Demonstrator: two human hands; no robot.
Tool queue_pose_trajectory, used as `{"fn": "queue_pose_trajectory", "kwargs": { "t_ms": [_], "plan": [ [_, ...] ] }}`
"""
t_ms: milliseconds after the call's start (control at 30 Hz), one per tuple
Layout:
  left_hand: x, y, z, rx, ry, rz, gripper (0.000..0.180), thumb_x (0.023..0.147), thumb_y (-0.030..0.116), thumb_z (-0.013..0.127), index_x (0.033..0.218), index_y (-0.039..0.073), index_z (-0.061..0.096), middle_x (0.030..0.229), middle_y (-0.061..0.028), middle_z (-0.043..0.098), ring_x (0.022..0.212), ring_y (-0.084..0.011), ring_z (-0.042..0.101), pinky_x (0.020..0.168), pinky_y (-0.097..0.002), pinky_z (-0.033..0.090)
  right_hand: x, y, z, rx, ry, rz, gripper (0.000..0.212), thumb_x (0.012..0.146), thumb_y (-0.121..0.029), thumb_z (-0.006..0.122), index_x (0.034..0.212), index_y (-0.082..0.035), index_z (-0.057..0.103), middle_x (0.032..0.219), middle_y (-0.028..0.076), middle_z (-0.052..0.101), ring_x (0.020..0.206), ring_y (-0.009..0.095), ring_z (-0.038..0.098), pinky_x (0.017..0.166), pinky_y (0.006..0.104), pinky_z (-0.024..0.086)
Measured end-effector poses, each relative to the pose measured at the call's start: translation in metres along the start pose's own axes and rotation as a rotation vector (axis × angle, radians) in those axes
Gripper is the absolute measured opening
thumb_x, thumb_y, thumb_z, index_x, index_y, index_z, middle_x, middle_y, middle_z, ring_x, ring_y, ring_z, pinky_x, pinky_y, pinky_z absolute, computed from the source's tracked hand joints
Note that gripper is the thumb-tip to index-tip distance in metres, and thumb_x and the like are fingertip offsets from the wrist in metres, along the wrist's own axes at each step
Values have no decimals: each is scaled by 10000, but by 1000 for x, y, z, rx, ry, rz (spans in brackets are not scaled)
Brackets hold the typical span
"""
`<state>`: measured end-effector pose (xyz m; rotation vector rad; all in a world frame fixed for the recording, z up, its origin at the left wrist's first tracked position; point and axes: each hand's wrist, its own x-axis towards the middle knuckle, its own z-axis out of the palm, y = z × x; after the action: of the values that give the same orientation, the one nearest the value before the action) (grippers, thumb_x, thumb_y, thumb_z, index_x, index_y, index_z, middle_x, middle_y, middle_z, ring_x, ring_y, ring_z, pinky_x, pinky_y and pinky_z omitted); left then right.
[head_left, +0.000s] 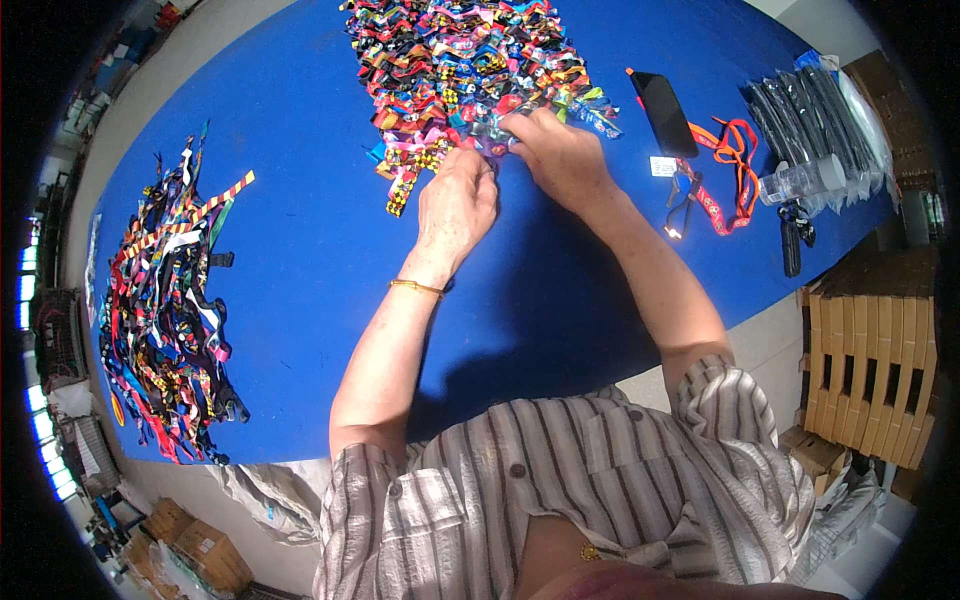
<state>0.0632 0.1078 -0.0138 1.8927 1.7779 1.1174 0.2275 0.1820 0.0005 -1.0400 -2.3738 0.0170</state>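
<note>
Rows of folded, multicoloured printed lanyards [470, 60] lie side by side across the far middle of the blue table. At their near edge, my left hand [458, 195] has its fingers bent and pressed together on a colourful lanyard strap [490, 143]. My right hand [560, 158] pinches the same stretch of strap a little to the right, thumb and finger close together. A yellow-and-black patterned strap end [400, 192] hangs out beside my left hand. The fingertips partly cover what they hold.
A heap of loose lanyards [170, 310] lies on the left of the blue table [290, 200]. On the right are a black phone [662, 115], an orange lanyard [740, 150], a clear plastic cylinder [803, 181] and bagged dark items [815, 120]. Stacked cardboard [870, 360] stands beyond the table.
</note>
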Motion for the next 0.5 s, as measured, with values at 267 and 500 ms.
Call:
{"fn": "queue_pose_trajectory", "kwargs": {
  "t_ms": [267,500],
  "plan": [
    [-1,5,-2,-25,-42,-43,107,855,131,594,924,50,602,961,-176,622,866,-384,627,741,-449,501,6,5,3,-6,-81,32,290,817,-165,679,1095,-157,598,941,83,591,853,309,635,665,436,528],
    [-1,8,-2,-4,-45,-62,114,852,156,604,915,61,609,948,-160,635,817,-370,637,708,-451,508,10,-1,-3,66,-39,47,280,768,-92,695,1029,-123,601,1029,105,554,864,328,631,672,438,533]
  ]
}}
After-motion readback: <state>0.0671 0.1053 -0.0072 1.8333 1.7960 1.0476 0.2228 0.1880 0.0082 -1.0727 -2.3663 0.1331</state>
